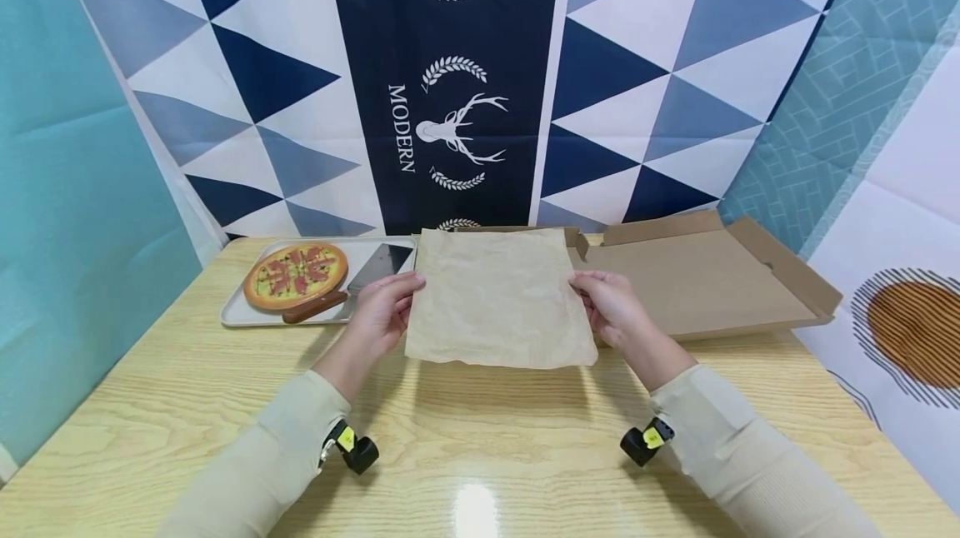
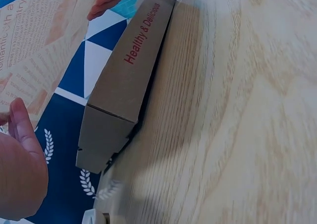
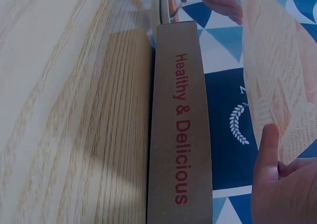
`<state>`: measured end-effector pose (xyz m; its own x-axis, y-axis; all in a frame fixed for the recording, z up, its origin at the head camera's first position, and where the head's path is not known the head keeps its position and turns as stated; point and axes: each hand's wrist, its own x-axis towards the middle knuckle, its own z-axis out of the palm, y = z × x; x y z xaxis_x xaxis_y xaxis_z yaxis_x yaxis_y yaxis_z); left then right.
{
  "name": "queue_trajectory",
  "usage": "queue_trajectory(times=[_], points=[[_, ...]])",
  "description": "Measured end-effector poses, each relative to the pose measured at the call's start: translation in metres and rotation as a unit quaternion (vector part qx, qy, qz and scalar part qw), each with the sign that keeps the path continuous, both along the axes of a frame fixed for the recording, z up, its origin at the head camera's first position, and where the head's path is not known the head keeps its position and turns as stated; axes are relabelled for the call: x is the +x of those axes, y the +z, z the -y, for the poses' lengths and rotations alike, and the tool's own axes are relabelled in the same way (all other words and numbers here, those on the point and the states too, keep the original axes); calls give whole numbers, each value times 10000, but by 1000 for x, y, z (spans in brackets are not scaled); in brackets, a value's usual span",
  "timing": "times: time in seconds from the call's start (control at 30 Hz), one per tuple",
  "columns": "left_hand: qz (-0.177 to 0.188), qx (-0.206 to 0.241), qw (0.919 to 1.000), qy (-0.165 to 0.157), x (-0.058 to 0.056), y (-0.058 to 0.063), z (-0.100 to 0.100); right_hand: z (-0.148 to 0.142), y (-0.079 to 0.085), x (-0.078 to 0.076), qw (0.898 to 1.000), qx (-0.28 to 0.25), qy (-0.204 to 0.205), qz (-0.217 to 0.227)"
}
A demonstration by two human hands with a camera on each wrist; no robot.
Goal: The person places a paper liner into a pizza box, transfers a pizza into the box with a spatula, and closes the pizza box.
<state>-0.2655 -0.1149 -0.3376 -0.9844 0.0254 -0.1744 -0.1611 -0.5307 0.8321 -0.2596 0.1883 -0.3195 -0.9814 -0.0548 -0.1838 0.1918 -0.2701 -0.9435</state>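
Note:
A square sheet of parchment-like paper (image 1: 498,296) is stretched between both hands above the table. My left hand (image 1: 382,311) pinches its left edge, and my right hand (image 1: 611,305) pinches its right edge. Printed text and reddish patterns show on the paper's underside (image 3: 282,80) in the wrist views. Behind and below the sheet stands a brown cardboard pizza box (image 2: 124,65), its front wall marked "Healthy & Delicious". The box's lid (image 1: 697,276) lies folded out to the right. The paper hides most of the box's inside.
At the back left, a white tray (image 1: 234,313) holds a pizza (image 1: 296,275) and a pizza server (image 1: 315,306) with a brown handle. The wooden table (image 1: 465,446) extends in front of the box. A patterned cloth (image 1: 450,38) hangs behind.

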Motion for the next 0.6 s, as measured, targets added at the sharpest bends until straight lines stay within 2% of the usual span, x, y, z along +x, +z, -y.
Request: queue_trajectory(times=[0.6], points=[[-66,54,10000,-12,-11,-9,-11,-6,1,-5,9997,135,-212,1]])
